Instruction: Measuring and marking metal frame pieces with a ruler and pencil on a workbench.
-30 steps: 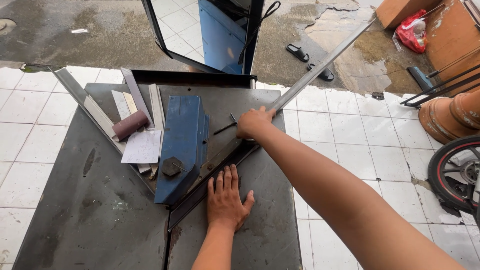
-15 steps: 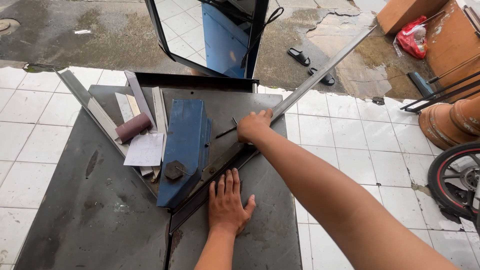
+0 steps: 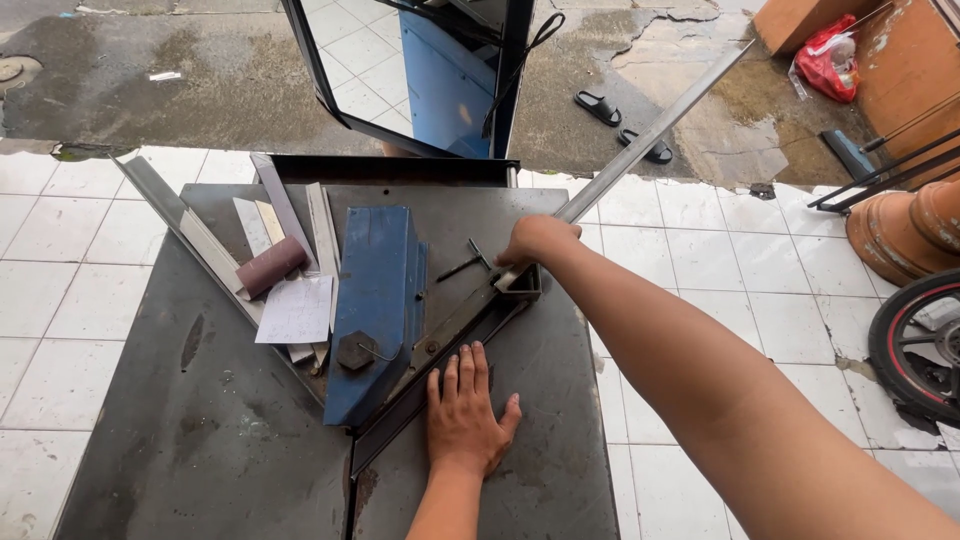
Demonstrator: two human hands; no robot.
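My left hand lies flat, fingers spread, on the dark metal table, pressing beside a dark angled guide rail. My right hand is closed around the near end of a long grey aluminium bar that runs diagonally up and right past the table edge. The bar's end rests at a small dark clamp bracket on the rail. A blue metal plate with a hexagonal knob lies just left of the rail.
A brownish roll, a sheet of paper and several short aluminium strips lie on the table's left part. A dark-framed panel stands behind the table. Sandals, clay pots and a motorbike wheel are to the right on the floor.
The hands stay in nearly the same pose; my right hand has shifted slightly along the bar's end while my left hand remains pressed flat.
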